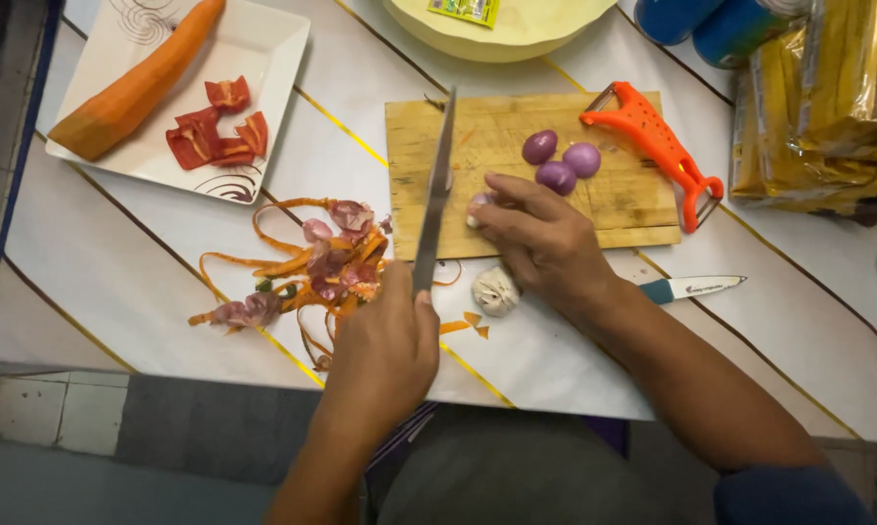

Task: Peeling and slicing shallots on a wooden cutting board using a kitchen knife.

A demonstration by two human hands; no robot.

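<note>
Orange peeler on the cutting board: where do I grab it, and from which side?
Probably best to take the orange peeler by its long handle, around the middle. It lies diagonally across the right edge of the cutting board, blade head at the upper left, loop end off the lower right. Come in from the right, since the right hand and shallots sit to its left.
</note>
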